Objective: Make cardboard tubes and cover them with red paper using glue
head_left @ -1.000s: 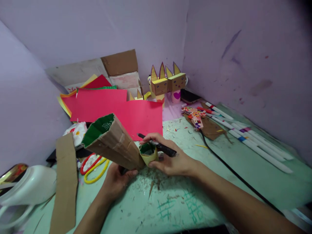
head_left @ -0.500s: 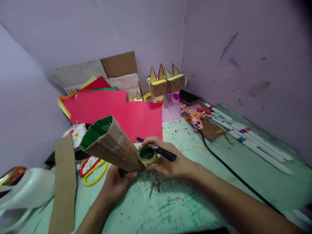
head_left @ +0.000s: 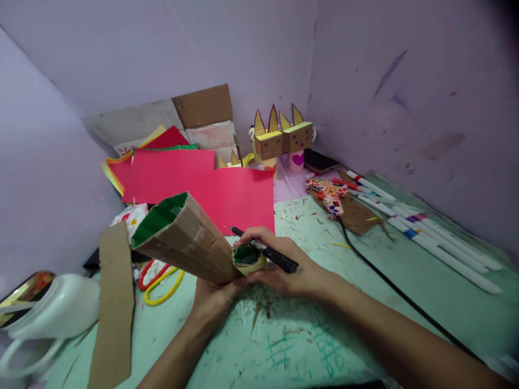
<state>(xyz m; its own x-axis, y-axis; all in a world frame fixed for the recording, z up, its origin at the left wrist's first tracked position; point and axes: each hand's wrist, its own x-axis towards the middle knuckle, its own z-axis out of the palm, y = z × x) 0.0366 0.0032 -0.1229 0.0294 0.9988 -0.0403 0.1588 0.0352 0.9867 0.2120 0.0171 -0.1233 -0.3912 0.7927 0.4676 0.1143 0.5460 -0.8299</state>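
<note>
Cardboard cone (head_left: 190, 240), green inside, leans left over the worktop (head_left: 219, 351), wide mouth up. Left grip (head_left: 214, 298) holds its narrow end, fingers mostly hidden; right grip (head_left: 298, 278) pinches a short cardboard ring (head_left: 252, 267), with a black pen-shaped tool (head_left: 279, 259) tucked along the same hand. Ring sits beside the cone's lower side; contact cannot be told. Judgement: hold the cone low and lightly, as its walls look prone to creasing; keep the ring square and the tool's tip clear of both. Brown crumbs (head_left: 265, 312) and green scribbles (head_left: 279, 348) mark the pale green worktop. Left: cardboard strip (head_left: 113, 308), red and yellow loops (head_left: 154, 302), white pitcher (head_left: 73, 309). Right: floral-covered thing (head_left: 334, 205) on a black cord (head_left: 405, 297), markers (head_left: 454, 261). Behind: red sheets (head_left: 239, 200), two cat-eared box figures (head_left: 268, 146). Walls (head_left: 357, 48) purple, smudged on the right.
</note>
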